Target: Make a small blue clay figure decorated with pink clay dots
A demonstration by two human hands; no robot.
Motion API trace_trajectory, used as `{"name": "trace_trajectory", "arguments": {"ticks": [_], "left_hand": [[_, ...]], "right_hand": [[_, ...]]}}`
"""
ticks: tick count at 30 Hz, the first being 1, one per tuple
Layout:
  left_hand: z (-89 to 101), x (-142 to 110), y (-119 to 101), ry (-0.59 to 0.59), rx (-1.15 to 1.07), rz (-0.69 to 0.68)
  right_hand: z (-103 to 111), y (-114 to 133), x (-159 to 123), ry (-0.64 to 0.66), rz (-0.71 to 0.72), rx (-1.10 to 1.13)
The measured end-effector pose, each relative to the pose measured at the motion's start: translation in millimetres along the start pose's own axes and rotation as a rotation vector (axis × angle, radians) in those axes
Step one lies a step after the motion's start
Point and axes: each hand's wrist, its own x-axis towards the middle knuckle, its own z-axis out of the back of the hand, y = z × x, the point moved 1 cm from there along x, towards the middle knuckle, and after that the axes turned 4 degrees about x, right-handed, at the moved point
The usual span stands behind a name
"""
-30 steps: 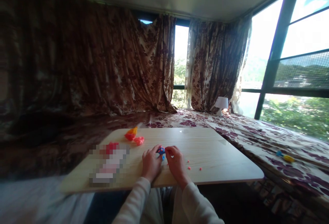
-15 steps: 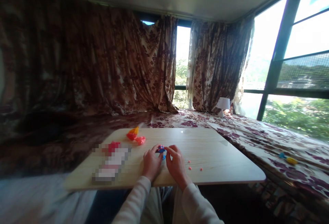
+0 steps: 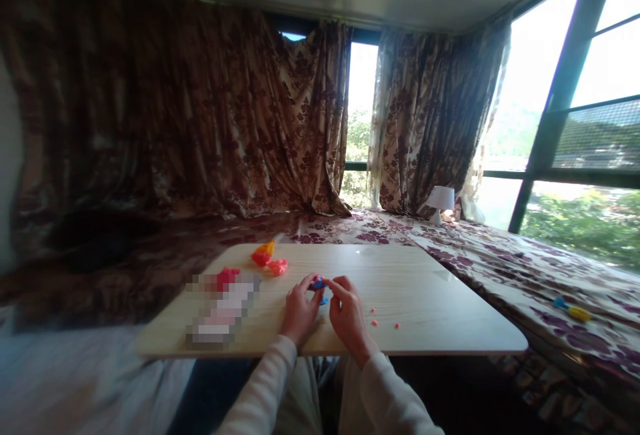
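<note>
Left hand [image 3: 299,314]: fingers clamped on the blue lump [image 3: 319,283], above the near middle of the tabletop [image 3: 430,305]. Right hand [image 3: 349,316]: fingertips at the lump's right side; cannot tell whether together or apart. Best to brace the lump lightly and press gently with one fingertip, so as not to flatten the small pink dots. Pink bits [image 3: 375,323] right of both hands; crumpled wrappers [image 3: 277,266] far left. On the pixelated patch [image 3: 220,320] at left, no readable writing.
</note>
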Motion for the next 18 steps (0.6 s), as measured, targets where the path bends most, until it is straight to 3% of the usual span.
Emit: {"name": "trace_trajectory", "arguments": {"ticks": [18], "left_hand": [[1.0, -1.5, -0.3, -0.007, 0.002, -0.008]], "right_hand": [[0.7, -1.6, -0.8, -0.034, 0.001, 0.008]]}}
